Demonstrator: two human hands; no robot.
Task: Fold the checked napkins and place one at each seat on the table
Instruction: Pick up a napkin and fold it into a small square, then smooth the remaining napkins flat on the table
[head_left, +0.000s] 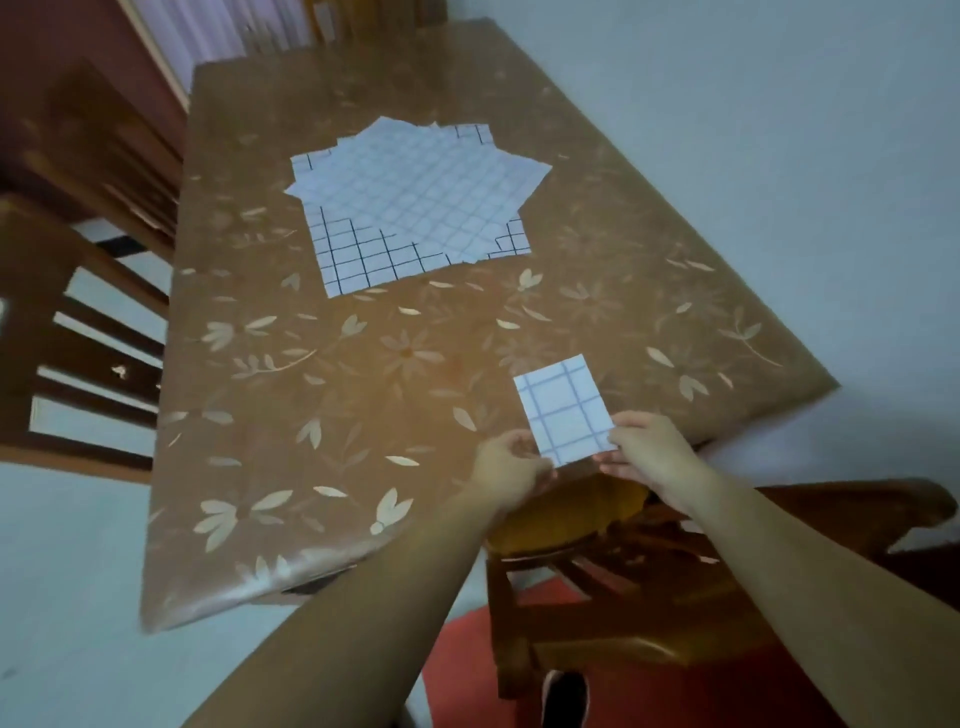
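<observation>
The folded napkin (563, 408) is a small white rectangle crossed by pale blue-grey check lines. It lies flat on the worktop (311, 389) close to its near right edge, slightly turned. The left hand (506, 470) pinches its near left corner with curled fingers, and the right hand (652, 457) pinches its near right corner. Farther back, around the middle of the worktop, a pile of napkins (415, 202) lies unfolded and fanned out. The lowest sheets show bold dark checks and the upper ones fainter lines. A wooden chair (571, 525) with a brown cushion stands just below the hands.
</observation>
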